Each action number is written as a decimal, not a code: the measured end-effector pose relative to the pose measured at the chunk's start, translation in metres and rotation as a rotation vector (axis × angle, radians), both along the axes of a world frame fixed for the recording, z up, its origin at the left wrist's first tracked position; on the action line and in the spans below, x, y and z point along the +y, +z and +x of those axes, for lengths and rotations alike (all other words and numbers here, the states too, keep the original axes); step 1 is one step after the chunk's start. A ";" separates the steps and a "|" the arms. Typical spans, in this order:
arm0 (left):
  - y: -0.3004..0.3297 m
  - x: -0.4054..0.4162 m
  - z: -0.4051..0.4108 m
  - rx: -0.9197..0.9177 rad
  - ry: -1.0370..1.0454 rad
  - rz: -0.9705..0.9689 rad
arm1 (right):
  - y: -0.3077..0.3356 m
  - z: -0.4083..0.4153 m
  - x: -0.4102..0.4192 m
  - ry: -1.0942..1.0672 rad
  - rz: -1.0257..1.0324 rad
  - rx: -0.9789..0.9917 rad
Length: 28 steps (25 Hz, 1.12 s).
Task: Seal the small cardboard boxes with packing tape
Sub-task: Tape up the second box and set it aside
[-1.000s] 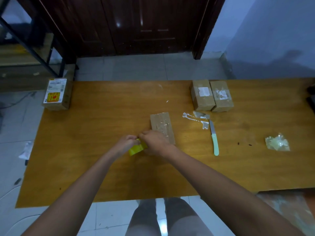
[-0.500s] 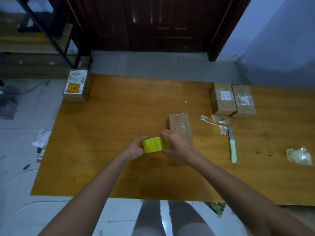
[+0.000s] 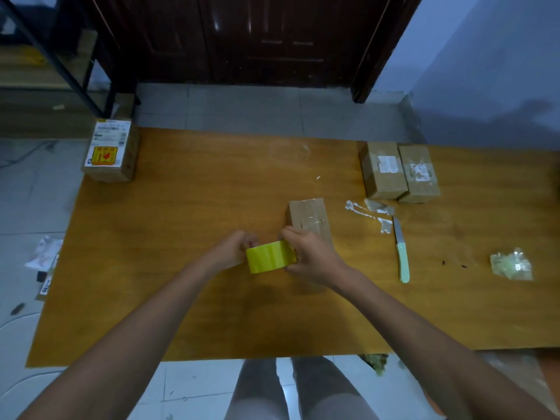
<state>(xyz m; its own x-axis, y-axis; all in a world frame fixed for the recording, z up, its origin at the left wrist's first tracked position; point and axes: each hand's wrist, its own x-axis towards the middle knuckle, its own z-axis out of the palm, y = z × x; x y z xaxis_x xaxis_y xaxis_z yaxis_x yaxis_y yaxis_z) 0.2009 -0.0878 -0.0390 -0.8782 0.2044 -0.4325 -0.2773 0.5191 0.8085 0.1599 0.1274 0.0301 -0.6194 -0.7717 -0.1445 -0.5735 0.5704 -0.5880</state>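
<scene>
Both hands, left [image 3: 231,251] and right [image 3: 309,256], grip the yellow tape roll [image 3: 269,256] with curled fingers.

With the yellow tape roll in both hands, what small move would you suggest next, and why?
Probably peel a free end off the tape roll: both the left hand and the right hand grip it, no strip is drawn yet, and the small box lies just beyond.
</scene>
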 end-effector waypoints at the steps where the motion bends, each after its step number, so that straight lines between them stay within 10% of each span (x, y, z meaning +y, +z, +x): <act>1: 0.002 -0.004 -0.001 0.028 -0.041 -0.005 | 0.004 -0.002 0.002 -0.003 -0.014 -0.013; 14: 0.100 0.008 -0.024 -0.379 -0.111 0.312 | 0.076 -0.024 0.082 -0.370 -0.260 -0.253; 28: 0.075 0.103 -0.027 -0.434 0.472 0.280 | 0.011 -0.037 0.163 -0.545 -0.184 -0.227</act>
